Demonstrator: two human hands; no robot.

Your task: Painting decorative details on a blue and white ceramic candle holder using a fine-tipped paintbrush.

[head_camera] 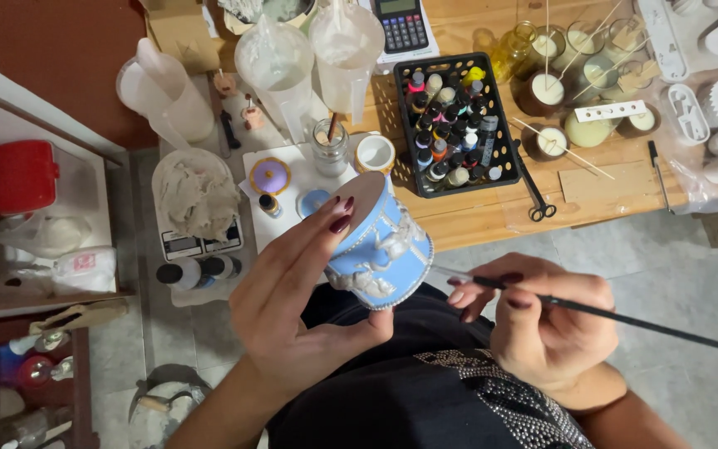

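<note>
At centre frame, left hand [292, 308] grips blue pot [380, 245] tilted, base toward 11 o'clock, mouth toward 5. Right hand [542, 320] pinches brush [617, 314], long axis 4–10, tip at pot rim.

blue relief pot [382, 249] x1 | paintbrush [608, 312] x1 | clear plastic jugs [276, 62] x3 | black crate [504, 154] of paint bottles x1 | calculator [401, 23] x1 | scissors [535, 193] x1 | red box [20, 176] x1
</note>
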